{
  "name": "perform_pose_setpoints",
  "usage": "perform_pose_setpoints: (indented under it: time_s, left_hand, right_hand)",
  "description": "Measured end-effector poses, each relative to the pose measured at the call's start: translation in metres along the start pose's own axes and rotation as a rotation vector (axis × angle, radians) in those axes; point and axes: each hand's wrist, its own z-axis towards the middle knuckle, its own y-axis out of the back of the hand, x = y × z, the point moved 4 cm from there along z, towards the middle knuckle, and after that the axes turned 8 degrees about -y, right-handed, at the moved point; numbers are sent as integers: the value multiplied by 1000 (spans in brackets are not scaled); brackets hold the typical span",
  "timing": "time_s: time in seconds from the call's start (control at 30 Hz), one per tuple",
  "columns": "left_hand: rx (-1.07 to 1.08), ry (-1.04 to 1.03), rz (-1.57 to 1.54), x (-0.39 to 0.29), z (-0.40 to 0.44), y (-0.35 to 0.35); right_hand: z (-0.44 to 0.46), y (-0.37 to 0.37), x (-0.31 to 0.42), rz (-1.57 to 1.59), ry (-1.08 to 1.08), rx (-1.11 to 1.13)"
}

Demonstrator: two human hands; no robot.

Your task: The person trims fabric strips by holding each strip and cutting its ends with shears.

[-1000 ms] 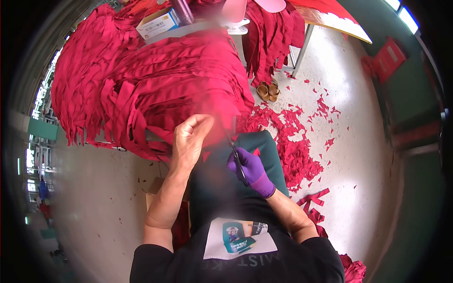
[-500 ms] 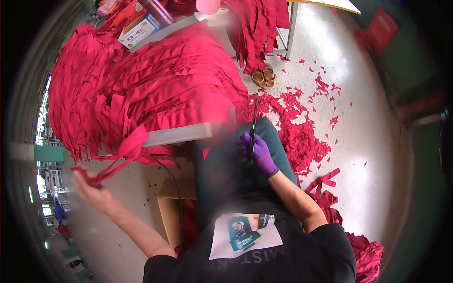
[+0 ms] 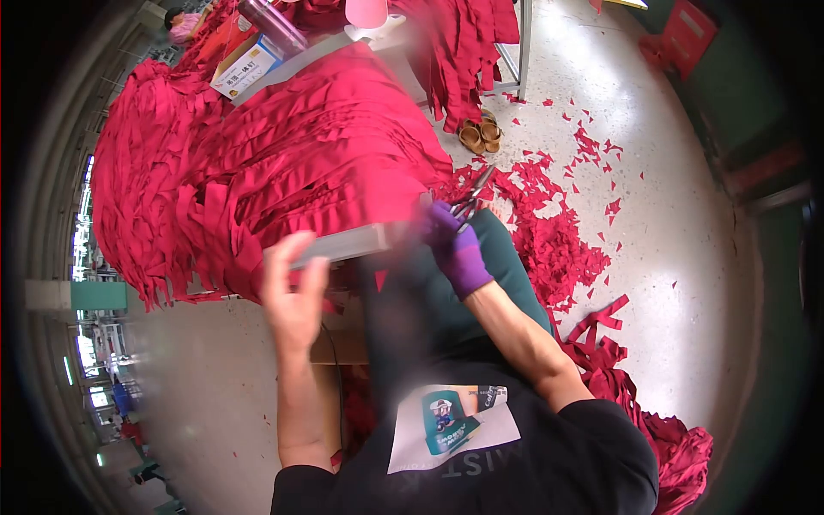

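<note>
**Red fabric strips (image 3: 309, 163) layered on table (image 3: 348, 245); scissors (image 3: 470, 202) in right hand (image 3: 451, 243)**

Finding the strips lying in rough rows, ends hanging over the left edge and the left stretch of the near edge; pale board showing farther right along the near edge. Judging the rows as probably being kept parallel for ease of picking out single ends. Noting appearance: deep crimson, matte, flat and ribbon-like, creasing into soft folds, looking denser and more tangled toward the left edge.

Seeing the left hand (image 3: 296, 292), bare, hovering by the near edge: thumb and fingers parting, no strip showing between. Blurring with motion; unable to tell about contact with the fabric.

Seeing the right hand, in a purple glove (image 3: 468, 268), gripping the scissors by the handles just beside the right end of the near edge. Blades pointing away and to the right, presumably being held clear of the bare fingers. Reading the glove as likely guarding against rubbing.

Farther out: printed carton (image 3: 246, 71) and metallic flask (image 3: 275, 27) standing along the far edge, perhaps for leaving the near side to the cloth. On the floor (image 3: 657, 223), past the right edge: triangular scraps (image 3: 554, 245) scattering, sandals (image 3: 479, 136) sitting nearby.
</note>
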Motion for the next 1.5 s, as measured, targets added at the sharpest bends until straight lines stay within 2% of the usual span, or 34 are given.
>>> perform_pose_setpoints:
  time_s: [0.03, 0.1, 0.13, 0.23, 0.3, 0.4, 0.47, 0.5, 0.57, 0.6, 0.63, 0.67, 0.7, 0.77, 0.83, 1.07, 1.2, 1.27, 1.33, 1.37, 1.5]
  left_hand:
    - [71, -20, -43, -21, 3, -23]
    - [234, -350, 201, -35, 3, -59]
    - [318, -403, 342, -38, 3, -75]
    - [414, -362, 428, -32, 13, -96]
    - [413, -378, 451, -31, 22, -98]
    - [430, -391, 480, -31, 26, -101]
    - [463, -380, 510, -31, 24, -105]
    - [481, -372, 525, -30, 23, -107]
    - [501, -366, 542, -28, 20, -109]
    - [503, -382, 551, -29, 18, -110]
    - [508, -394, 544, -29, 16, -111]
    - [512, -404, 535, -30, 14, -113]
    - [519, -407, 497, -31, 12, -116]
    - [506, -406, 386, -36, 11, -122]
    - [443, -419, 256, -37, 7, -125]
    - [362, -435, 289, -31, 7, -114]
    - [263, -351, 35, -30, 7, -104]
    - [217, -202, -67, -26, 8, -94]
    - [129, 230, -335, -6, -5, -85]
    - [80, 248, -507, -5, -3, -81]
    - [-95, 422, -793, 13, 8, -66]
  right_hand:
    - [-17, -7, 16, -55, 21, -6]
    - [-41, -7, 33, -203, 93, -9]
    - [-45, -2, 34, -233, 69, -39]
    - [-46, 12, 34, -308, -12, -141]
    - [-18, 17, 35, -1161, 569, -176]
    - [35, 33, -17, -2413, 1471, -211]
    - [48, 36, -43, -2888, 1795, -151]
    - [50, 37, -55, -2944, 1813, -84]
    - [20, 13, -26, -2488, 1351, -88]
    - [4, 0, -11, -2214, 1219, -96]
    - [-13, -2, 13, -1382, 693, 1]
    - [-27, -5, 22, -948, 351, 81]
    - [-44, -8, 30, -465, 79, 42]
    - [-73, -16, 48, -316, -118, -17]
    - [-87, -15, 59, -365, -148, -22]
    - [-95, -25, 63, -372, -190, -7]
    - [-90, -21, 53, -257, -228, -20]
    - [-76, -12, 47, -258, -196, -139]
    - [-47, 4, 34, -166, -187, -180]
    - [-25, 19, 21, -73, -198, -164]
    - [47, 31, -13, 257, -222, -107]
